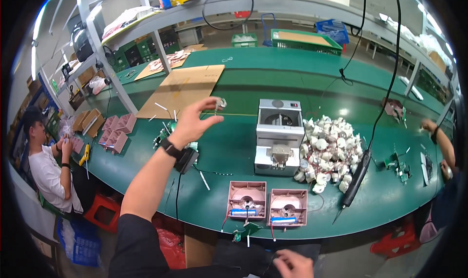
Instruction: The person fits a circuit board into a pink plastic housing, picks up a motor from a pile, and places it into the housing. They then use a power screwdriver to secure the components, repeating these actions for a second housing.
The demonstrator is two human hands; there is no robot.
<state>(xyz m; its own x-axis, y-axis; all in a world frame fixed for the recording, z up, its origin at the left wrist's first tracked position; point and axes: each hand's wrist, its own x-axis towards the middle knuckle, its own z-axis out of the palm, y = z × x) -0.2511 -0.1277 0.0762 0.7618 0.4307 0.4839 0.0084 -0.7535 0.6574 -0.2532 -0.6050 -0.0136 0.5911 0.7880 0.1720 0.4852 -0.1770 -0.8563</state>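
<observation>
My left hand [197,122] reaches over the middle of the green bench, thumb and forefinger curved round a small silvery-white part [222,103] at the fingertips; its kind is too small to tell. A dark band with a black box and cable sits on that wrist. Low at the bottom edge is my right hand [294,265], fingers loosely apart with nothing visible in them, partly cut off by the frame. Between the hands, two pink square housings [247,191] [303,200] lie side by side, each with a blue cylindrical cell. A green circuit board [250,229] hangs by the left one at the bench edge.
A grey metal machine [278,136] stands mid-bench beside a heap of white round parts [331,149]. A black electric screwdriver [358,178] hangs on a cable. Flat cardboard [187,90] lies behind. Co-workers sit left [51,166] and right [441,141]. More pink housings [117,132] are at left.
</observation>
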